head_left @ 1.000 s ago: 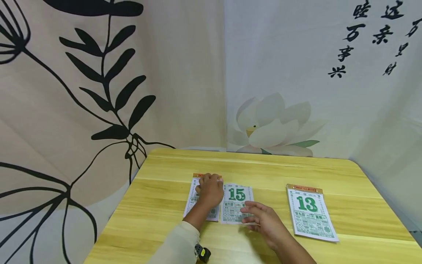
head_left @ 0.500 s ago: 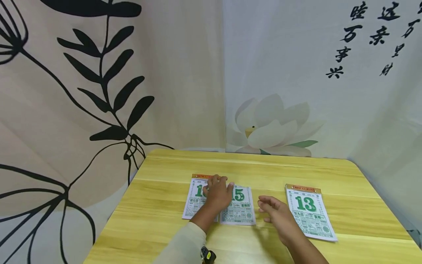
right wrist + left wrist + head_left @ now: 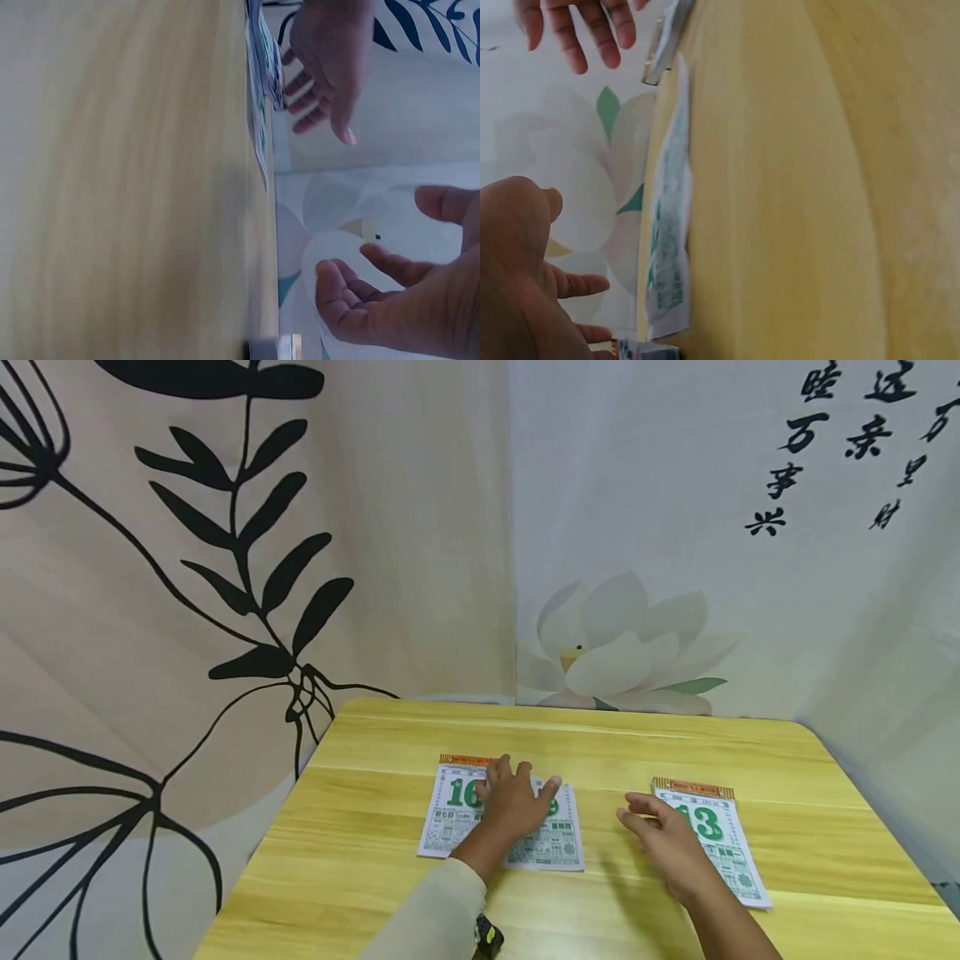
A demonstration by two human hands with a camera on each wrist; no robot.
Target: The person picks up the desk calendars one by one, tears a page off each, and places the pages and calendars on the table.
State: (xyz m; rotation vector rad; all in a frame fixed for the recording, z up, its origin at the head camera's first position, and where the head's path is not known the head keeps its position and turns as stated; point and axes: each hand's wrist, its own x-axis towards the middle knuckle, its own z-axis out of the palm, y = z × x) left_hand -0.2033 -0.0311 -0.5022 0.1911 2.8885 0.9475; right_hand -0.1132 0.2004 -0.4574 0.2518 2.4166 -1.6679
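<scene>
My left hand had travelled rightward: a second earlier it covered most of the calendar pad marked 16, and now it hung over the upper left of the thin, single-looking calendar sheet, its fingers spread and gripping nothing. Whether a fingertip touched the paper, I cannot tell. Because of that shift, the 16 had come into view, while the sheet's number 15, plain a second before, was mostly hidden under my palm. My right hand had moved the same way. It had been over the sheet's lower right corner, and now it was raised above the table well clear of that sheet, crossing in front of the calendar pad marked 13, so that the left part of that page was covered. Its fingers were loosely bent, thumb apart from them, with nothing held. The papers themselves lay about where they had: the 16 pad on the left under its red and gold header, the sheet just beside it, and the 13 pad well apart on the right. My pale sleeve had followed the left arm across, along with the small black device at that wrist.
</scene>
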